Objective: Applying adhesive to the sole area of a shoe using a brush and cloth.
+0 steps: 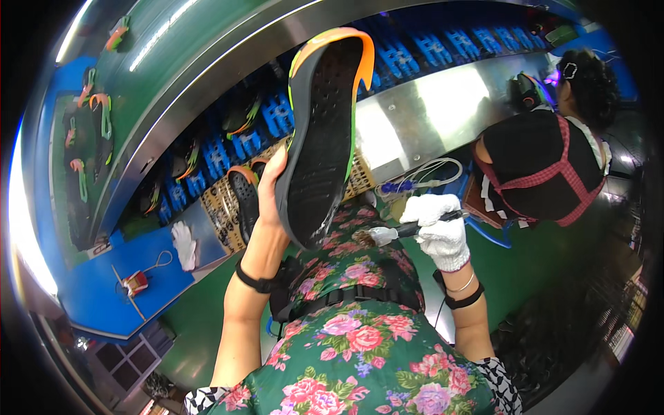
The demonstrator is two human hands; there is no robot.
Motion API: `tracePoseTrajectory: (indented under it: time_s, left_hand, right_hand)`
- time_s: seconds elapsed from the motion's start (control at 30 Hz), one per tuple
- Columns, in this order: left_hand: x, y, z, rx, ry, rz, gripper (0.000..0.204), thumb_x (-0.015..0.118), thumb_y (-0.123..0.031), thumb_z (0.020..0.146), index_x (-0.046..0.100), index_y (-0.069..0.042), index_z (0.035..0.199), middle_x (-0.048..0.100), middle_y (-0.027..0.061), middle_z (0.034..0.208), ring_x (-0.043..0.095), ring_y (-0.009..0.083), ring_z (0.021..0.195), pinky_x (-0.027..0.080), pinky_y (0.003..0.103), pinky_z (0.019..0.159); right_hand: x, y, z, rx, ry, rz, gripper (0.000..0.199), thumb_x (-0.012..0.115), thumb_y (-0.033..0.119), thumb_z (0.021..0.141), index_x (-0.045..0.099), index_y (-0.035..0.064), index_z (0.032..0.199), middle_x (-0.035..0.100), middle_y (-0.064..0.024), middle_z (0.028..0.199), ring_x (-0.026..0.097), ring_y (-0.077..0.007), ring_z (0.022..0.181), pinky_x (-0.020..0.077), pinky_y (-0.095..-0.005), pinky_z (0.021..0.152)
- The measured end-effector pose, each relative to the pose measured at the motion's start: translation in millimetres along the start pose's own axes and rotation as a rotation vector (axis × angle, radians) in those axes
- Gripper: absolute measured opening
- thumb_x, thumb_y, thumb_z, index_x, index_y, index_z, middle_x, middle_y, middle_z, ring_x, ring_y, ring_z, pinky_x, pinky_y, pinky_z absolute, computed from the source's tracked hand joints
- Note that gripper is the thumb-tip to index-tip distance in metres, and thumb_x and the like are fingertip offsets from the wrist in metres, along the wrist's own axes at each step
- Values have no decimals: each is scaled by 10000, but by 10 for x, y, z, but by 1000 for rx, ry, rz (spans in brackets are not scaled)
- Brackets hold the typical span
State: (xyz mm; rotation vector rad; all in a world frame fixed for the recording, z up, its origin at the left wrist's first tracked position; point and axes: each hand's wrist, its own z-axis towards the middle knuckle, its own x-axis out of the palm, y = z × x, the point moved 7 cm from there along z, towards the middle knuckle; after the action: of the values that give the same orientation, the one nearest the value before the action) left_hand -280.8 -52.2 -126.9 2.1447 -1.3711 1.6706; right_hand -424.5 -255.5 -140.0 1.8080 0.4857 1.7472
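My bare left hand [272, 187] grips the side of a black shoe sole [319, 145] with an orange and green rim. The sole is held up lengthwise, its wide orange end away from me and its narrower end close to me. A wet-looking sheen shows at that near end. In a white knitted glove, my right hand [441, 235] is closed around the dark handle of a brush [387, 236]. The bristles point left, a little right of the sole's near end and apart from it. Part of my left hand's fingers is hidden behind the sole.
Another sole [243, 200] lies on a patterned board left of my hand. Beyond run blue racks [398, 59] and a green belt [166, 48] carrying soles. A white glove [184, 243] lies by a blue table [104, 277]. Coiled clear tubing [443, 166] and a co-worker [546, 152] are at right.
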Motion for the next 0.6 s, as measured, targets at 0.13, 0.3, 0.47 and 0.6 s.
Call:
tracePoseTrajectory:
  time_s: [0.13, 0.3, 0.47, 0.6]
  left_hand:
    - [318, 71, -178, -9, 107, 227, 661, 536, -382, 1004, 381, -52, 1555, 530, 148, 1489, 569, 262, 1310, 444, 394, 1127]
    - [563, 80, -286, -3, 66, 338, 742, 553, -354, 988, 268, -67, 1610, 457, 131, 1548, 517, 231, 1359, 407, 375, 1149]
    - [527, 69, -290, -21, 126, 210, 689, 541, -356, 1000, 324, -58, 1583, 508, 139, 1499, 557, 239, 1312, 428, 385, 1133]
    - [421, 40, -316, -82, 193, -30, 620, 525, -391, 1009, 451, -37, 1513, 596, 171, 1414, 627, 281, 1230, 474, 425, 1096]
  right_hand:
    - [-413, -145, -205, 76, -180, 138, 121, 683, -77, 718, 696, -26, 827, 716, -205, 935, 682, -251, 772, 523, -288, 594]
    - [-603, -210, -326, 90, -197, 128, 113, 681, -49, 730, 694, -10, 835, 715, -186, 919, 655, -234, 734, 502, -265, 587]
    - [-730, -264, -394, 123, -236, 64, 121, 692, -23, 734, 704, 8, 850, 726, -185, 952, 641, -194, 722, 491, -248, 587]
    - [-697, -311, -369, 121, -231, 101, 128, 682, -31, 735, 705, 6, 856, 726, -180, 957, 640, -187, 730, 489, -248, 587]
